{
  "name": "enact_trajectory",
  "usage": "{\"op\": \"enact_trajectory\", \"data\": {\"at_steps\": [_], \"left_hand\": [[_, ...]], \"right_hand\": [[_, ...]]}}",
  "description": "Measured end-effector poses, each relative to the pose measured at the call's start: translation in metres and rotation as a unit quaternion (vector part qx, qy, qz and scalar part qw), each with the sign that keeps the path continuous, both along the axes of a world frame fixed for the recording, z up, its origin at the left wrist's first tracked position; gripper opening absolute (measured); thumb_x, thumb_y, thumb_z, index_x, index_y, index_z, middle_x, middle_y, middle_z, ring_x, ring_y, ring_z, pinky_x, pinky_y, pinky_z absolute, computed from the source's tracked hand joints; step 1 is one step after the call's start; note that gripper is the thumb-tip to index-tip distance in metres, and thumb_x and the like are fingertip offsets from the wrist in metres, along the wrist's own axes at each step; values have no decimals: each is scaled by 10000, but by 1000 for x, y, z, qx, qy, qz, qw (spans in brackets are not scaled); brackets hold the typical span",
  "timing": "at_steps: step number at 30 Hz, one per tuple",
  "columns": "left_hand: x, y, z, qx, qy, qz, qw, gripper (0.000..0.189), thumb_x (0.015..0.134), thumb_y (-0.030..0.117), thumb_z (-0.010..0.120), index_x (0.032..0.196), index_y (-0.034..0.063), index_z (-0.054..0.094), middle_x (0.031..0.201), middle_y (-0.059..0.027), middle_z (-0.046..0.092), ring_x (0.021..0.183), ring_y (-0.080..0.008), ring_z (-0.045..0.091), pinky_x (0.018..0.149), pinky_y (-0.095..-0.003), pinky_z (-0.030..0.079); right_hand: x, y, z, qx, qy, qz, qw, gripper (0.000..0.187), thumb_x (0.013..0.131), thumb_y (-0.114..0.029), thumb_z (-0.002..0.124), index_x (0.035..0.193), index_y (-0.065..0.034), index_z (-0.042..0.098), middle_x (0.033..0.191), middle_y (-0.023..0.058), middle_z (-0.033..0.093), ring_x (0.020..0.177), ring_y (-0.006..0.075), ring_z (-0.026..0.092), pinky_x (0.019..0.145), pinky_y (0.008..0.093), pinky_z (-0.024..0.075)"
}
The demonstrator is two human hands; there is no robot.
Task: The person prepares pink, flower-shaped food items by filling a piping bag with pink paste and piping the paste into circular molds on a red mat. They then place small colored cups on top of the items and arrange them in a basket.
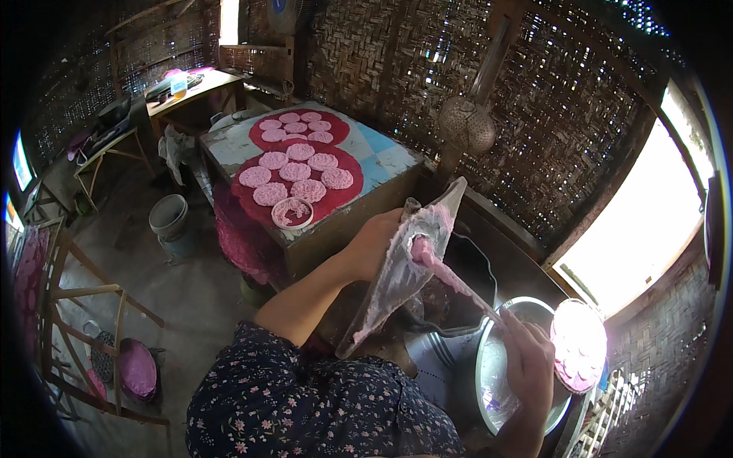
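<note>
My right hand (528,352) grips a thin stick (464,286) smeared with pink dough. The stick's far end reaches into the round opening of a grey, dough-smeared press plate (395,289), where a lump of pink dough (422,251) sits. My left hand (375,243) is at the plate's far side, its fingers mostly hidden; whether it grips the plate or the part behind it is unclear. Below my right hand stands a wide metal basin (487,366). Beyond the left hand, a white ring mould (292,213) with some pink strands inside rests on a red round sheet (240,200).
Several pink noodle-like discs (295,172) lie on two red sheets on the worktable (389,163). A bright round tray (578,343) stands right of the basin. A perforated skimmer (467,125) hangs on the woven wall. Buckets (168,214) and a wooden rack (86,291) stand left.
</note>
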State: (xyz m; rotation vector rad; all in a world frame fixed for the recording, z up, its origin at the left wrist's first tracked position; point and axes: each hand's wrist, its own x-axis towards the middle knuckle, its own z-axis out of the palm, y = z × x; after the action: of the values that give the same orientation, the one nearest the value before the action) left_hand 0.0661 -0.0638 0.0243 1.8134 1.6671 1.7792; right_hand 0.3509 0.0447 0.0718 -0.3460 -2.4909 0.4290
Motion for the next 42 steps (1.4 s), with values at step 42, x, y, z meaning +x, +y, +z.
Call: {"op": "enact_trajectory", "data": {"at_steps": [42], "left_hand": [[-8, 9, -24, 87, 22, 17, 996, 588, 592, 296, 727, 1085, 25, 558, 983, -185, 606, 882, -350, 589, 817, -376, 462]], "right_hand": [[21, 16, -68, -144, 109, -47, 982, 347, 826, -40, 509, 1163, 22, 562, 805, 109, 635, 617, 142, 571, 557, 261, 460]]}}
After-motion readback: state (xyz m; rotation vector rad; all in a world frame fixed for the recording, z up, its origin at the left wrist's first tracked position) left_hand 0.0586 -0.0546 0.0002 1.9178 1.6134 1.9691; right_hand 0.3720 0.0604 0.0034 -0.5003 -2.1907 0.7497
